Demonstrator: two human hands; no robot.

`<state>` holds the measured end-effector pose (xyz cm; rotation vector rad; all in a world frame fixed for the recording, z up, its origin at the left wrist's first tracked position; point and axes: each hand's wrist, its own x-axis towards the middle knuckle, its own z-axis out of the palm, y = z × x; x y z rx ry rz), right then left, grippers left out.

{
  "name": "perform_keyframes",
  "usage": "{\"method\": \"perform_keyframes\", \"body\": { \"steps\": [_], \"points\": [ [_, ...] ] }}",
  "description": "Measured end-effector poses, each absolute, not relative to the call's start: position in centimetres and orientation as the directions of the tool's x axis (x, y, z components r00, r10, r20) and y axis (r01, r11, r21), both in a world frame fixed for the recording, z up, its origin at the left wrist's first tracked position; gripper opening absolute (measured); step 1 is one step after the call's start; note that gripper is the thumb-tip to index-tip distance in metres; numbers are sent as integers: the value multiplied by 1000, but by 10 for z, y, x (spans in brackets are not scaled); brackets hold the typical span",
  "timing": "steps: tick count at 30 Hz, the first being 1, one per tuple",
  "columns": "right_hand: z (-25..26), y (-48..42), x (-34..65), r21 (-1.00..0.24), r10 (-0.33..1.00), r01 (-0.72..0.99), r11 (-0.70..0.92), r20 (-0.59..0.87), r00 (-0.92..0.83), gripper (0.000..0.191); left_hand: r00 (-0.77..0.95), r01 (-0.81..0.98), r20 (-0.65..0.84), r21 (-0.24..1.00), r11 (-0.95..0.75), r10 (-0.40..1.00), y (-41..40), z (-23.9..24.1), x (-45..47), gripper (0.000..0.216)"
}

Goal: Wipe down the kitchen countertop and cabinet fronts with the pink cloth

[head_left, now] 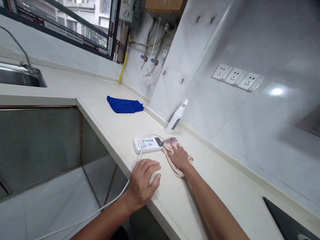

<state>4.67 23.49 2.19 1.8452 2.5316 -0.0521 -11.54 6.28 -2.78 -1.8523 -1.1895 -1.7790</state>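
My right hand presses down on a pale pink cloth, which is bunched under the palm and fingers. A patterned darker part of the cloth sticks out beyond the fingertips. Just left of it lies a white oblong device, perhaps a power strip, with a printed label and a dark grey end. Its white cord crosses over it and drops off the counter's front edge. Above that edge, near the cord, my left hand hangs open with curved fingers, thumb apart, holding nothing visible.
A white spray bottle stands against the wall. Farther back lies a folded blue cloth on the white counter. A steel sink is far left; a black panel lies at lower right. Wall sockets are above.
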Motion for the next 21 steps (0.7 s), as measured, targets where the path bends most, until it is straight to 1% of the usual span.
{"method": "perform_keyframes", "body": {
  "steps": [3, 6, 9, 11, 12, 14, 18, 21],
  "points": [
    [21, 203, 46, -22, 953, 953, 301, -30, -302, 65, -112, 746, 924, 321, -583, 366, 59, -31, -118, 27],
    [21, 173, 47, -25, 954, 955, 296, -32, -297, 66, -109, 680, 906, 368, -634, 409, 48, -37, -124, 28],
    [21, 144, 44, -32, 945, 945, 324, -39, -325, 65, -201, 531, 842, 523, -667, 501, 29, -44, -131, 27],
    [21, 127, 38, -45, 926, 926, 374, -36, -376, 64, -302, 437, 765, 642, -630, 569, 14, -49, -133, 27],
    [21, 120, 33, -54, 915, 914, 401, -31, -403, 63, -342, 399, 732, 680, -615, 589, 6, -53, -133, 27],
    [23, 111, 21, -66, 900, 898, 434, -12, -436, 62, -370, 347, 710, 704, -620, 599, -9, -61, -130, 27],
    [27, 106, -7, -71, 912, 910, 409, 9, -410, 63, -321, 313, 723, 690, -652, 611, -42, -81, -117, 27],
    [29, 104, -21, -76, 904, 901, 428, 6, -428, 63, -328, 303, 676, 737, -604, 660, -63, -93, -113, 26]
  ]
}}
